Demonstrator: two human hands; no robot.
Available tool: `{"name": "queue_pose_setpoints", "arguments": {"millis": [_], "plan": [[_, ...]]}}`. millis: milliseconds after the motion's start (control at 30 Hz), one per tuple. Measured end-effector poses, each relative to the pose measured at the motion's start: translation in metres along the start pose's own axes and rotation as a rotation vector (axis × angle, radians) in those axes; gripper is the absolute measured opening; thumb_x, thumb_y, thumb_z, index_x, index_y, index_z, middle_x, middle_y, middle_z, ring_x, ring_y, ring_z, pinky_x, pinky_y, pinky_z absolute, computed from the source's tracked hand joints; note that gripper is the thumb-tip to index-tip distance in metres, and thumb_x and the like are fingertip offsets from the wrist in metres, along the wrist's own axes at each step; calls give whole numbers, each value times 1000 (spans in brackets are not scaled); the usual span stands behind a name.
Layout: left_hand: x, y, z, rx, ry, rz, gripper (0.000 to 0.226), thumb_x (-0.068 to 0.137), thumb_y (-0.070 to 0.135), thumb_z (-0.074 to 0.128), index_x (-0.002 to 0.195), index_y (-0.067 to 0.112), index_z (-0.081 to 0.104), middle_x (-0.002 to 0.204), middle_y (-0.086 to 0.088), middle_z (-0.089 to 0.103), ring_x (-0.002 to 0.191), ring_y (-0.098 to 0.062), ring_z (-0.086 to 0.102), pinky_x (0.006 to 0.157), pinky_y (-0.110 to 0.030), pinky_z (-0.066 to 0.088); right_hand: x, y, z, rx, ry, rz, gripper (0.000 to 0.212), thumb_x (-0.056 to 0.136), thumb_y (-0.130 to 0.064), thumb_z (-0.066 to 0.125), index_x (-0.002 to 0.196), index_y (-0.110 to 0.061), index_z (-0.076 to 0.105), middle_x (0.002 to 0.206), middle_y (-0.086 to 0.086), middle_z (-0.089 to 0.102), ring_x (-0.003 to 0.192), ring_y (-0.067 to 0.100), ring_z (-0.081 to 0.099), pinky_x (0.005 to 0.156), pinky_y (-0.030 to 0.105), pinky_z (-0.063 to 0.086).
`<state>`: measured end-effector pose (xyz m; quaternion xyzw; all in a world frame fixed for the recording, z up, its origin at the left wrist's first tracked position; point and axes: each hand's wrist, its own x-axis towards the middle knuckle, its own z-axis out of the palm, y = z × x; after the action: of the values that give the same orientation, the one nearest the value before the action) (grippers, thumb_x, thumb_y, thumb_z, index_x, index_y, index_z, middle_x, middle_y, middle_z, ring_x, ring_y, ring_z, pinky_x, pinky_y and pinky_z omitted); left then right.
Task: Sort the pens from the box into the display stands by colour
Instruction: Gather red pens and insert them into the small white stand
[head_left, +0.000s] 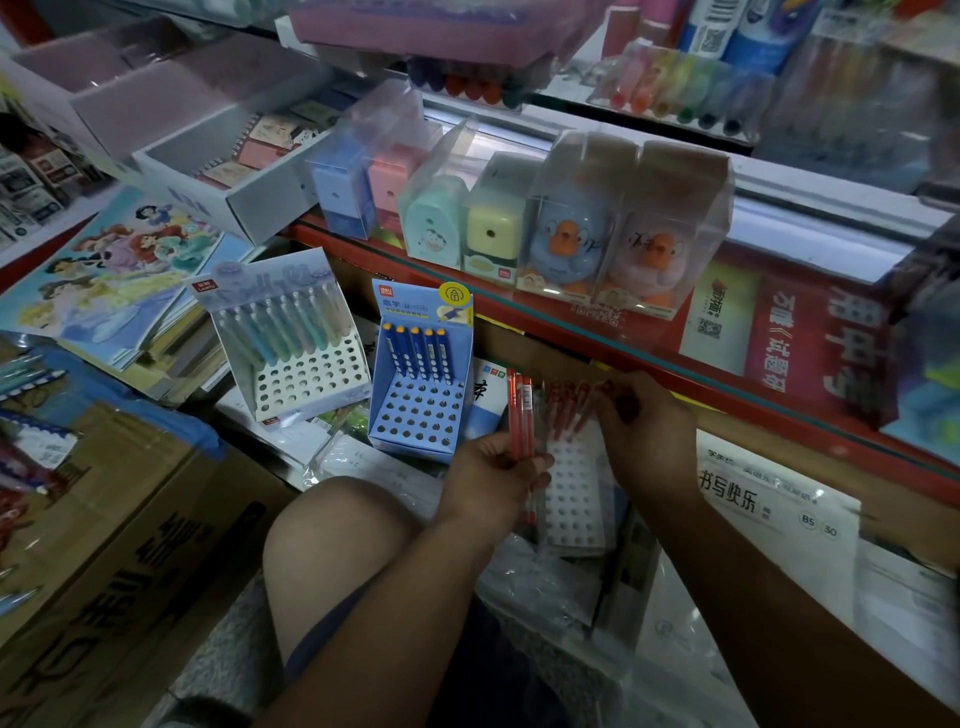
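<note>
"What sort of place was it?"

"A stationery shop. A red-edged display shelf (337, 249) carried a row of pastel pencil sharpeners in clear plastic boxes (491, 234), all in retail packaging."

"What else showed it?"

"Two perforated cardboard stands stood below: a pale stand with pastel pens (306, 384) and a blue stand with dark blue pens (418, 415). A stack of cartoon-princess notebooks (119, 270) lay nearby, clear packs of coloured highlighters (675, 88) sat above, and a brown cardboard carton (119, 519) bore printed characters."

"书写快乐", "85", "30" on white sheet (769, 499); "启学" on blue display stand (422, 312) header.
</note>
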<state>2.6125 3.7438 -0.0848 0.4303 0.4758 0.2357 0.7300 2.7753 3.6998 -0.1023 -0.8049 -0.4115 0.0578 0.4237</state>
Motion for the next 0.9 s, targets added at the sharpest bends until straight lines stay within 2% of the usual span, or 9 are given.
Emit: {"name": "queue_pose_setpoints", "arguments": {"millis": [100, 200, 367, 533, 633, 700, 800, 900], "plan": [[0, 0, 1, -7, 0, 0, 16, 88, -6, 67, 92, 9, 71, 86, -6, 73, 77, -13, 69, 68, -20, 58, -2, 0, 1, -4, 13, -15, 9, 93, -19, 67, 101, -14, 69, 90, -2, 71, 78, 10, 65, 73, 28, 53], [0, 0, 0, -17, -7, -12, 16, 89, -6, 66, 91, 10, 71, 86, -5, 73, 78, -13, 68, 65, -21, 58, -2, 2, 5, -45, -2, -26, 14, 94, -21, 67, 105, -13, 69, 91, -1, 72, 77, 9, 63, 69, 18, 46], [1, -1, -2, 1, -13, -23, 17, 90, -4, 66, 94, 12, 71, 94, -7, 75, 84, -15, 70, 69, -23, 58, -3, 8, 14, -170, -93, -45, 22, 96, -25, 63, 116, -16, 65, 96, 3, 73, 75, 19, 67, 64, 24, 43], [1, -2, -4, -10, -19, -29, 17, 91, -4, 65, 95, 11, 71, 100, -11, 75, 88, -19, 71, 75, -29, 60, -4, 7, 13, -294, -149, -90, 26, 96, -25, 61, 120, -15, 67, 108, 8, 71, 79, 25, 68, 69, 24, 43], [1, -2, -5, -18, -48, -25, 17, 89, -4, 66, 104, 4, 72, 100, -13, 75, 85, -16, 71, 68, -23, 58, -5, -10, 3, -170, -89, -41, 21, 94, -25, 64, 112, -15, 69, 102, 4, 69, 77, 14, 62, 70, 23, 43], [0, -2, -5, -1, -86, -21, 17, 89, -4, 66, 104, 3, 72, 101, -13, 75, 86, -17, 73, 67, -22, 57, -7, -25, -8, 40, -106, 16, 14, 94, -29, 65, 106, -24, 68, 95, -9, 68, 78, 4, 62, 70, 23, 50], [-1, -3, -1, 9, -159, -3, 19, 89, -8, 64, 95, 8, 73, 95, -9, 76, 84, -17, 73, 69, -23, 57, -9, -44, -19, 284, -280, 37, 16, 93, -23, 68, 109, -28, 68, 94, -15, 71, 87, -1, 67, 75, 12, 51], [-2, -5, 1, 53, -198, 15, 22, 89, -8, 64, 95, 10, 74, 94, -7, 76, 87, -19, 73, 76, -28, 58, -6, -48, -26, 310, -402, 18, 16, 93, -15, 68, 108, -19, 72, 91, -12, 72, 83, -2, 68, 72, 12, 51]]}}
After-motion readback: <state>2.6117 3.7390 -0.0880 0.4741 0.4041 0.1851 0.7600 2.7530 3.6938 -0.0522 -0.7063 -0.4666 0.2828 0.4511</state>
